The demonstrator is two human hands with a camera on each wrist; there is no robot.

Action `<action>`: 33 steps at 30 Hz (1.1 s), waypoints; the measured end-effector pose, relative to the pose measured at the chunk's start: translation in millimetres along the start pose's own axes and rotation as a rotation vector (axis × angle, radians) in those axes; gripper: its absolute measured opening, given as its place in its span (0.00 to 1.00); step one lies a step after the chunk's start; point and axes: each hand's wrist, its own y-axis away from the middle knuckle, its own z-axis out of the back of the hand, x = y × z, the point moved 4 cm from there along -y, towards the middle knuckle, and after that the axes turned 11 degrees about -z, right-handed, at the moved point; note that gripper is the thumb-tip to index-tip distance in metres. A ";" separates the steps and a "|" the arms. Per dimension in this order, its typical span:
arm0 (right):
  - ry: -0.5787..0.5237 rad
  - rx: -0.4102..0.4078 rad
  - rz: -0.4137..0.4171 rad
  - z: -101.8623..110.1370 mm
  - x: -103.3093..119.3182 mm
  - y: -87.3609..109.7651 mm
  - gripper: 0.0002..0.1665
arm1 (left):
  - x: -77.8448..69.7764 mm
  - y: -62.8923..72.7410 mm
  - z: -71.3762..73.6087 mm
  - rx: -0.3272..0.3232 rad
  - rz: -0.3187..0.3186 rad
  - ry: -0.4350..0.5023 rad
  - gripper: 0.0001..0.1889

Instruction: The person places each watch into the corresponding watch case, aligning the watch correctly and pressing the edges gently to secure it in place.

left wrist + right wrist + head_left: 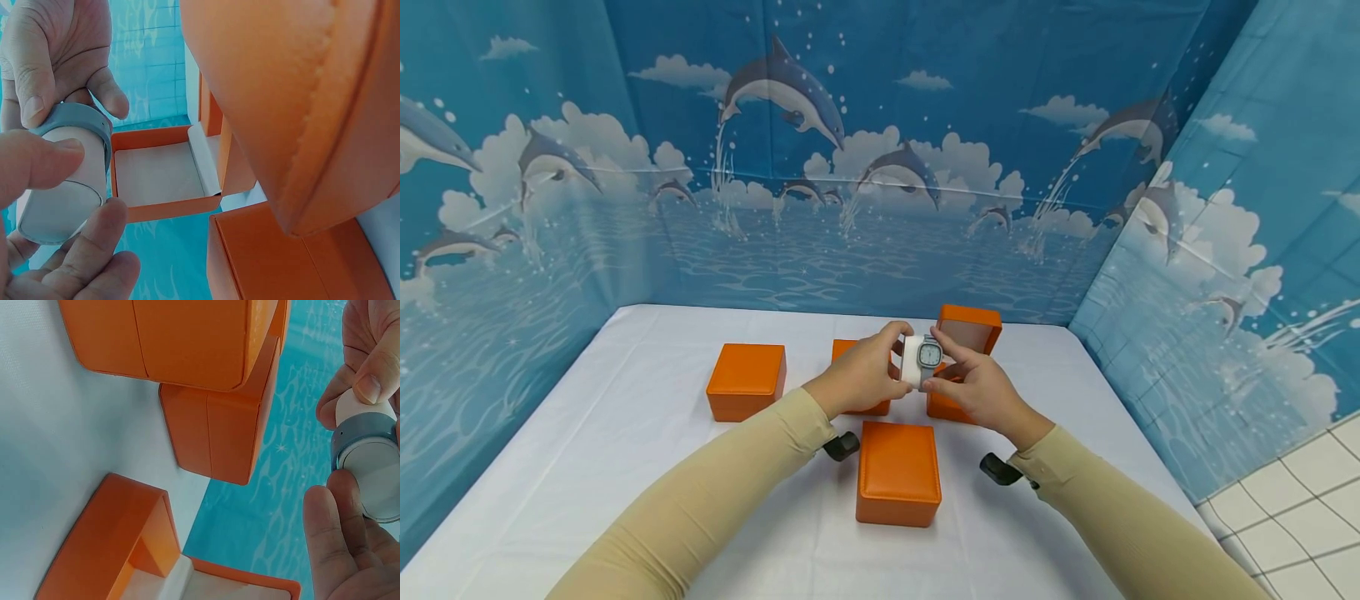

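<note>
A wristwatch [929, 355] with a square face and grey-blue strap sits around a white watch cushion [911, 360], held up above the table between both hands. My left hand [859, 368] pinches the cushion's left end between thumb and fingers. From the other side, my right hand [988, 383] grips the watch, thumb and fingers at its strap. In the left wrist view the strap [78, 117] loops round one part of the cushion [59, 212]. Just behind the right hand stands an open orange box [970, 317], its lid raised and its lining pale.
Closed orange boxes stand on the white-covered table [1000, 550]: one at the left [747, 379], one in front [898, 471], and one partly hidden behind the left hand [842, 348]. A dolphin-print curtain [850, 250] encloses the back and sides.
</note>
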 end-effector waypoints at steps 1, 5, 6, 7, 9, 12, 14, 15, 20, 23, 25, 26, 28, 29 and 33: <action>0.005 -0.002 0.002 -0.1 -0.1 -0.1 0.51 | 0.1 0.0 0.0 0.000 0.001 0.004 0.40; 0.009 -0.001 0.006 -0.1 -0.5 -0.7 0.50 | 0.1 -0.2 0.1 0.002 0.005 0.011 0.41; 0.008 0.000 0.005 -0.1 -0.6 -0.9 0.50 | -0.1 -0.2 0.1 0.003 0.006 0.011 0.41; 0.008 0.001 0.005 -0.1 -0.5 -1.0 0.50 | -0.3 -0.2 0.3 0.004 0.007 0.012 0.41; 0.009 0.003 0.005 -0.1 0.1 -1.2 0.50 | -0.9 -0.1 0.5 0.005 0.007 0.015 0.41; 0.016 0.002 0.006 0.0 1.4 -1.3 0.49 | -1.5 -0.5 0.6 0.007 0.009 0.015 0.41; 0.016 0.004 0.007 0.0 2.2 -1.3 0.50 | -1.8 -0.9 0.3 0.010 0.012 0.020 0.41; 0.015 0.004 0.008 0.0 2.6 -1.3 0.50 | -1.9 -1.1 0.2 0.011 0.013 0.022 0.41; 0.019 0.004 0.016 -0.1 3.9 -1.0 0.50 | -3.2 -1.3 0.7 0.014 0.014 0.030 0.41; 0.032 0.003 0.020 -0.3 3.9 -0.7 0.50 | -3.4 -1.4 1.4 0.013 0.010 0.027 0.41; 0.036 0.008 0.023 -0.6 3.5 -0.5 0.51 | -3.2 -1.5 1.4 0.015 0.007 0.024 0.41; 0.036 0.012 0.026 -0.7 3.3 -0.5 0.51 | -3.0 -1.5 1.4 0.015 0.006 0.023 0.41; 0.033 0.025 0.031 -1.3 2.8 -0.7 0.51 | -2.8 -1.5 1.1 0.016 0.005 0.020 0.41; 0.032 0.032 0.035 -1.5 2.6 -0.8 0.51 | -2.6 -1.7 1.1 0.016 0.004 0.018 0.41; 0.027 0.060 0.059 -1.9 2.4 -1.5 0.52 | -2.2 -1.8 0.8 0.022 -0.001 0.003 0.41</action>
